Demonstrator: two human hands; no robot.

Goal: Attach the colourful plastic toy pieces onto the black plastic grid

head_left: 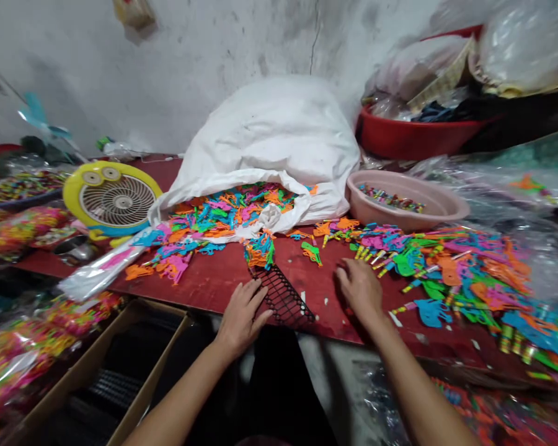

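My left hand (244, 311) lies at the left edge of a black plastic grid (286, 297), fingers stretched and thumb apart, touching it. Just beyond the grid sits a small bunch of coloured plastic toy guns (260, 249). On the right, my right hand (360, 288) is low over the red table (325, 282), its fingers slightly bent and apart. Close to its fingertips lie small yellow-banded tubes (366, 254), beside a wide spread of toy guns (451, 269), some with such tubes attached. Its palm is hidden from view.
A large white sack (279, 130) spills toy guns at the back. Right of it stand a pink basin (402, 214) of small pieces and a red tub (413, 136). A yellow fan (114, 198) is at left. A cardboard box (165, 350) holds black grids below.
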